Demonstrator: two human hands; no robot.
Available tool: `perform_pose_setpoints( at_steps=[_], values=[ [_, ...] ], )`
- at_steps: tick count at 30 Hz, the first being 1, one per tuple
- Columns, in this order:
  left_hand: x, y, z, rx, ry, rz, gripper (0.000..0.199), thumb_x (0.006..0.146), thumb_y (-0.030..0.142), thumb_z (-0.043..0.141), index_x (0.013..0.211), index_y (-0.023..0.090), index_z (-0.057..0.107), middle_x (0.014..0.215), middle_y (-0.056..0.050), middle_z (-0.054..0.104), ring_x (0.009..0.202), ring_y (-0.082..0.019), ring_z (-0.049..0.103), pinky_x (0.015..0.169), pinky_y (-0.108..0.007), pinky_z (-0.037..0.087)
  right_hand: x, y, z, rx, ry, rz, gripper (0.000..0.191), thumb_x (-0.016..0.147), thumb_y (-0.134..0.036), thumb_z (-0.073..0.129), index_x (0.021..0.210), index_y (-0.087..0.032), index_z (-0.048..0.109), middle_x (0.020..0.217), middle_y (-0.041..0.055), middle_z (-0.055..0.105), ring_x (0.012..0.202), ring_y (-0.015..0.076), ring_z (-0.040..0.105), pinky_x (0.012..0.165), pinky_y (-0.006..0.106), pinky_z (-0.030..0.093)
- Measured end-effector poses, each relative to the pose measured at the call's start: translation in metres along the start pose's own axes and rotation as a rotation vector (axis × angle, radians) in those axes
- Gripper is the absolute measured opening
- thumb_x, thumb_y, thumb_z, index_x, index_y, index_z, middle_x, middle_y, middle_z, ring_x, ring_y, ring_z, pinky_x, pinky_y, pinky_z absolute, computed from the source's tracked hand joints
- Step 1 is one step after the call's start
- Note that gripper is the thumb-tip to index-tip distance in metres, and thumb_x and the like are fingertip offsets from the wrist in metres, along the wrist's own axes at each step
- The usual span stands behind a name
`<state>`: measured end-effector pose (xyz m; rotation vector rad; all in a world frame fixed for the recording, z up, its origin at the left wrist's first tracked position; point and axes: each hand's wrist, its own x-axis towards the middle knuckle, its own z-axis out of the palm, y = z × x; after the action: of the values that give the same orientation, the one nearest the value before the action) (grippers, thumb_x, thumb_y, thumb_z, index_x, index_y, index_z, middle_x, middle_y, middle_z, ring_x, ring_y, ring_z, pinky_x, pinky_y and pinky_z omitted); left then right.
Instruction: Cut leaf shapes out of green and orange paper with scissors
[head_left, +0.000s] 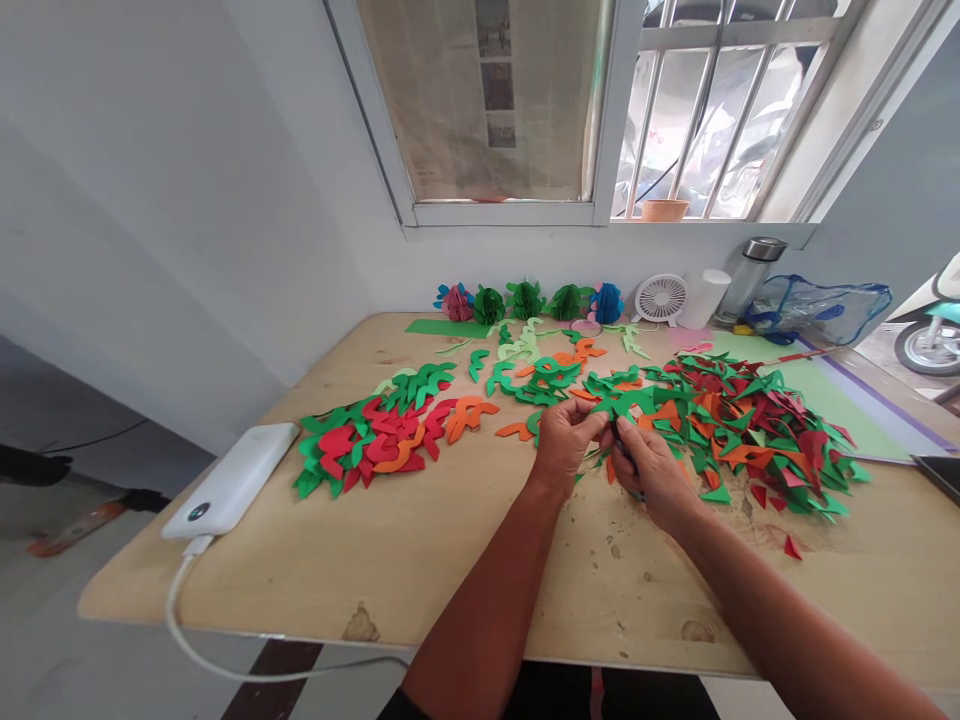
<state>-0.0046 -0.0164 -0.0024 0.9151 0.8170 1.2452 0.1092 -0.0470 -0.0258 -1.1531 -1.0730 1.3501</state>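
My left hand (564,440) pinches a green paper piece (622,404) between thumb and fingers, above the middle of the wooden table. My right hand (651,468) is closed around a small dark-handled tool (624,452), probably scissors, whose tip meets the green paper; its blades are mostly hidden. Beside my right hand spreads a large heap of green, red and orange paper scraps (780,430). Further left lies a pile of curved red and green cut-outs (386,435), with an orange cut-out (469,415) at its right edge.
A white power bank (232,485) with a cable lies at the table's left edge. Along the wall stand folded paper ornaments (527,300), a small white fan (660,298), a bottle (750,280) and a clear blue-edged bag (825,310). One red scrap (792,547) lies near the front right.
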Motion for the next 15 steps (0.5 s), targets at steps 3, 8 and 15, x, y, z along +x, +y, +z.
perform_pose_setpoints(
  at_steps=[3,8,15],
  values=[
    [0.0001,-0.0001,-0.0003,-0.003,0.006,-0.006,0.014,0.059,0.024,0.069,0.058,0.015,0.059,0.048,0.004,0.054,0.046,-0.007,0.047,0.059,-0.024,0.047,0.0005,0.0001,0.0004,0.002,0.010,0.003,0.049,0.076,-0.066,0.059,0.066,-0.019,0.052,0.041,-0.0091,0.031,0.035,0.0053,0.018,0.035,0.022,0.012],
    [0.0015,-0.0013,-0.0011,-0.008,0.007,-0.012,0.015,0.058,0.025,0.070,0.059,0.014,0.060,0.050,0.003,0.055,0.047,-0.007,0.048,0.061,-0.025,0.048,0.0017,0.0009,-0.0006,-0.019,0.012,0.008,0.049,0.076,-0.066,0.059,0.066,-0.019,0.052,0.040,-0.0091,0.030,0.035,0.0058,0.018,0.035,0.022,0.012],
    [0.0029,-0.0044,-0.0032,0.003,-0.010,-0.001,0.016,0.061,0.026,0.070,0.061,0.014,0.060,0.052,0.003,0.056,0.047,-0.008,0.050,0.060,-0.026,0.049,0.0017,0.0021,-0.0006,0.004,0.027,0.019,0.048,0.077,-0.065,0.060,0.066,-0.019,0.054,0.040,-0.0087,0.032,0.035,0.0058,0.019,0.036,0.022,0.012]
  ],
)
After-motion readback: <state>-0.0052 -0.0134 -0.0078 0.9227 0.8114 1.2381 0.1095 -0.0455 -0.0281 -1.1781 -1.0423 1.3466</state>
